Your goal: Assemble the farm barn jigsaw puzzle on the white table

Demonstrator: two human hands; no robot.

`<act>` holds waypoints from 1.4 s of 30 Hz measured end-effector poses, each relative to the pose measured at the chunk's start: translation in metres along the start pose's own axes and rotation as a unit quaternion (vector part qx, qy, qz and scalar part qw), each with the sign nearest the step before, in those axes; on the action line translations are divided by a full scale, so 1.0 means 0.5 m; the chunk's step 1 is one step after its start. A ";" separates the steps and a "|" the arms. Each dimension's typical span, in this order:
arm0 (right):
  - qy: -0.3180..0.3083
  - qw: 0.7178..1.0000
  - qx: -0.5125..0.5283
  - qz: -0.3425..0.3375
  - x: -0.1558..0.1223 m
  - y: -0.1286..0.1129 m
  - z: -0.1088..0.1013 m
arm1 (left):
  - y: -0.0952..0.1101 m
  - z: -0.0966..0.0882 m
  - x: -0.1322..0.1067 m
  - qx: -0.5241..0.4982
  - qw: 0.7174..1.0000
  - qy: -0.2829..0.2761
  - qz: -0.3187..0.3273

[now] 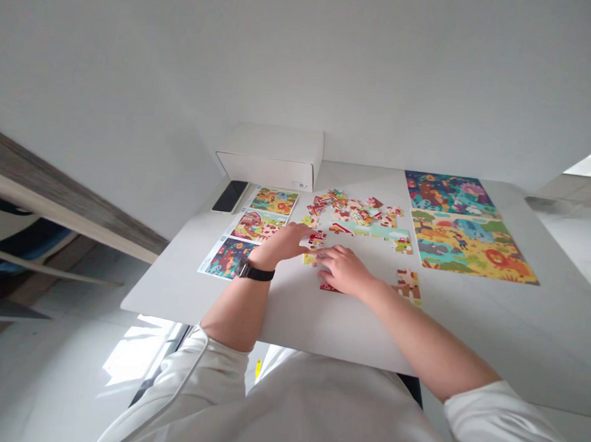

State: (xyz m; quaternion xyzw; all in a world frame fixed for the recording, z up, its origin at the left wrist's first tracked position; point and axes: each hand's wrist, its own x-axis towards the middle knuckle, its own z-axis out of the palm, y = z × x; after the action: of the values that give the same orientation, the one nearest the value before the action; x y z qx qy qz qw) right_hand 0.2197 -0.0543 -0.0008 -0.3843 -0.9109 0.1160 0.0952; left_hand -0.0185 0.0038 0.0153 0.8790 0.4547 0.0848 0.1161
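Observation:
My left hand (pixel 288 242), with a dark watch (pixel 247 269) on its wrist, has its fingers closed at a small group of red jigsaw puzzle pieces (pixel 317 238). Facing it, my right hand (pixel 345 269) has bent fingers, the fingertips at the right side of the same group. A yellow-green puzzle piece (pixel 309 258) shows between the hands. Partly under my right palm lies a dark red puzzle piece (pixel 330 286). Joined pieces form a pale strip (pixel 369 231) just beyond. The exact grip of the fingertips is partly hidden.
Loose puzzle pieces (pixel 349 209) are heaped farther back. Brown joined pieces (pixel 408 286) lie by my right forearm. Two finished puzzles (pixel 469 245) cover the right side. On the left are a picture sheet (pixel 258 224), a phone (pixel 230 196) and a white box (pixel 269 159) against the wall.

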 end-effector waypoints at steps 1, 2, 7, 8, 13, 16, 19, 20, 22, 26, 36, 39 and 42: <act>0.000 1.000 0.002 -0.001 -0.003 0.002 0.005 | -0.003 0.000 -0.001 -0.006 1.000 0.005 -0.012; 0.001 1.000 0.003 0.000 -0.006 0.005 0.008 | -0.006 0.000 -0.001 -0.013 0.999 0.012 -0.032; 0.016 1.000 0.004 0.003 -0.015 0.015 0.019 | -0.021 -0.001 0.001 -0.016 0.987 0.063 -0.147; 0.017 1.000 0.004 0.003 -0.015 0.015 0.020 | -0.023 0.000 0.002 -0.008 0.985 0.080 -0.154; 0.017 1.000 -0.002 0.000 -0.016 0.009 0.019 | -0.022 0.014 0.009 0.019 0.976 0.146 -0.160; 0.013 1.000 -0.007 -0.003 -0.017 0.005 0.015 | -0.025 0.032 0.015 0.019 0.976 0.147 -0.160; 0.008 1.000 -0.009 -0.007 -0.018 0.001 0.011 | -0.035 0.049 0.022 0.020 0.979 0.138 -0.150; 0.009 1.000 -0.009 -0.008 -0.019 0.000 0.010 | -0.039 0.053 0.024 0.020 0.980 0.136 -0.142; 0.010 1.000 -0.009 -0.008 -0.019 -0.001 0.010 | -0.046 0.060 0.029 0.021 0.983 0.136 -0.125; 0.009 1.000 -0.007 -0.008 -0.019 -0.002 0.009 | -0.051 0.067 0.034 0.028 0.985 0.136 -0.103; 0.003 1.000 -0.006 -0.003 -0.017 -0.004 0.009 | -0.033 0.062 0.029 0.067 0.976 0.120 -0.168; 0.005 1.000 -0.008 -0.003 -0.017 -0.003 0.012 | -0.031 0.063 0.028 0.078 0.968 0.127 -0.202; 0.003 1.000 -0.010 -0.004 -0.017 -0.002 0.012 | -0.029 0.065 0.031 0.079 0.966 0.124 -0.212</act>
State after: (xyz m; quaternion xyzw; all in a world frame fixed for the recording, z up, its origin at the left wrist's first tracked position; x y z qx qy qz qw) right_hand 0.2230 -0.0621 -0.0071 -0.3820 -0.9133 0.1052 0.0947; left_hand -0.0126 0.0207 -0.0193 0.7518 0.6464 0.1302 0.0048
